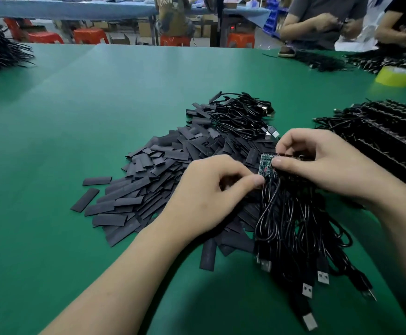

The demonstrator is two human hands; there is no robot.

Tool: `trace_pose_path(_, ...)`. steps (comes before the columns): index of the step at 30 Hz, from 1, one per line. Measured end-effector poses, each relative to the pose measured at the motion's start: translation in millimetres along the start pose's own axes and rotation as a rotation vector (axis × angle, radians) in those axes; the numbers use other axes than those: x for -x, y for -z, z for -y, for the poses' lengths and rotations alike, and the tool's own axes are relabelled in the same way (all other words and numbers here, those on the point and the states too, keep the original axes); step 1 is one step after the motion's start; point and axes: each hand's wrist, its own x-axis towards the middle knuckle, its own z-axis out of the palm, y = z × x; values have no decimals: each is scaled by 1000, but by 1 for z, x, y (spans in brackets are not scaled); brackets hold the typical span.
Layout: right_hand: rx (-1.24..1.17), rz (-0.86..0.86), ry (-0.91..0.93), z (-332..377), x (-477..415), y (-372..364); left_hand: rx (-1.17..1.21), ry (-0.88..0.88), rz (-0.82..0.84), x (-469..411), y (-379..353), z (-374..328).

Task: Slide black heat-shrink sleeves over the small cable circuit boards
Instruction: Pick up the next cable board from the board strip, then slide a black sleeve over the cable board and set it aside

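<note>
My right hand (317,163) pinches the small green circuit board (264,165) between thumb and curled fingers. The thumb tip lies on the board's right edge, so most of the board sticks out bare to the left of my grip, above the green table (100,105). My left hand (206,197) sits just beside it, fingers curled in, with the thumb tip touching the board's lower left corner. I cannot tell whether it pinches a sleeve or anything else. From under the board the bundle of black cables (288,213) hangs towards me, its USB plugs (307,290) fanned out on the table near my right forearm. The heap of black heat-shrink sleeves (153,180) lies under and to the left of my left hand, and a coiled cluster of cables (243,117) rests at its far end.
</note>
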Motion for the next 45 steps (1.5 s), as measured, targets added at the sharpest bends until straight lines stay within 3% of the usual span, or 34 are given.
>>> trace_pose_path(3, -195, 38, 55, 6, 4, -3, 117, 110, -53, -2, -1, -2)
trace_pose_path(20, -400, 165, 126, 12, 7, -13, 533, 194, 69, -2, 6, -3)
trace_pose_path(31, -519, 175, 96, 11, 8, -8, 625, 221, 72, -3, 10, -4)
trace_pose_path(38, -244, 111, 4, -3, 11, 16, 576, 217, -74, -5, 11, -7)
trace_pose_path(42, -404, 113, 78, 1, 12, 14, 509, 234, -144, -7, 13, -4)
trace_pose_path(45, -528, 75, 146, 7, 12, 5, 503, 236, -96, -6, 9, -8)
